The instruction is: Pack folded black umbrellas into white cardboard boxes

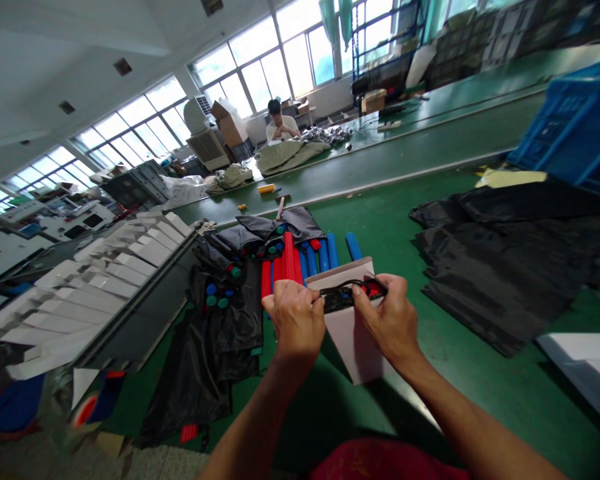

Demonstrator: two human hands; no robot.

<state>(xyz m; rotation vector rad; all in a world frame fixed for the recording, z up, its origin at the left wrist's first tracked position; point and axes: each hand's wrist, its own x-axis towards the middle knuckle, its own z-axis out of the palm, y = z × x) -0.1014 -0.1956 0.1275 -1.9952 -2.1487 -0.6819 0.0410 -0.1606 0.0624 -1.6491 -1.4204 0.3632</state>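
Left hand: the left hand (295, 320) is closed in a firm pinch, its fingers (314, 301) on the left end of a black strap (343, 298).
Right hand: the right hand (386, 320) pinches the same strap further along, beside the strap's red section (375, 289); neither hand is open, and the fingertips are partly hidden behind the strap.
Strap: it sits between the two hands, just at the top edge of a white carton (353, 347). Its long axis runs crosswise from hand to hand, rising slightly to the right, and the red section lies nearer the right hand.
Carton: tilted, its lower end toward the person on the green worktop (455, 393).
Counts: two hands, one strap, one carton in hand; at least four blue tubes (333, 250) and about four red tubes (289, 257) – the carton hides part of the row. Four small round blue and green caps (223, 303) are clear on the left.
Rest: black fabric (505, 267) lies heaped to the right, more black fabric (215, 340) to the left, a stack of flat white cartons (100, 287) beyond it, and a blue plastic crate (570, 127) at far right. A seated co-worker (280, 123) works at the far end.
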